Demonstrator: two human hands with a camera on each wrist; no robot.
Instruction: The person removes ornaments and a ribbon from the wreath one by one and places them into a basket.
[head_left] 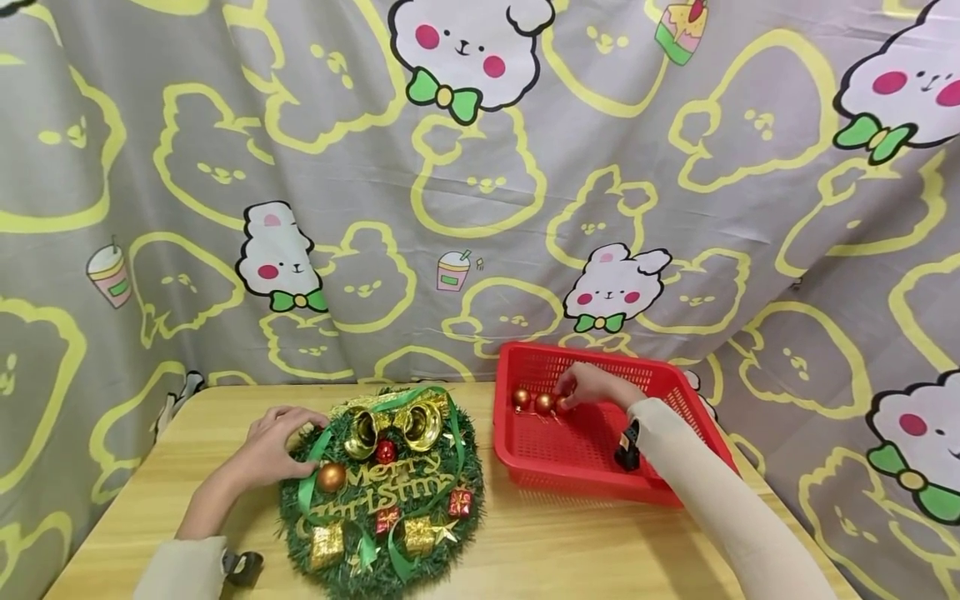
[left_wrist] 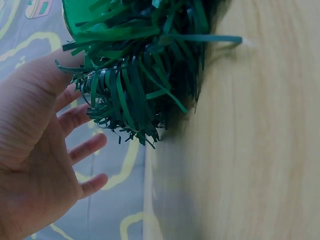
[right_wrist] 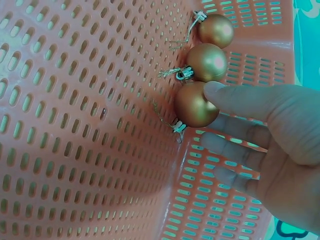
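In the right wrist view my right hand (right_wrist: 295, 135) pinches a gold Christmas ball (right_wrist: 192, 107), thumb on its near side and fingers behind. Two more gold balls, the middle one (right_wrist: 206, 61) and the far one (right_wrist: 217, 30), lie in a row beside it. All three are inside the red plastic basket (head_left: 592, 490), by its back wall. My left hand (head_left: 266, 446) rests at the left edge of a green Christmas wreath (head_left: 390, 492), its fingers spread loosely by the tinsel (left_wrist: 125, 95). An orange-gold ball (head_left: 331, 477) sits on the wreath near that thumb.
The wreath carries gold bells (head_left: 422, 425), a small red ball (head_left: 386, 452), little gift boxes (head_left: 327, 545), green ribbon and "Merry Christmas" lettering. It lies on a wooden table (head_left: 525, 542). Behind the table hangs a grey patterned curtain (head_left: 510, 250).
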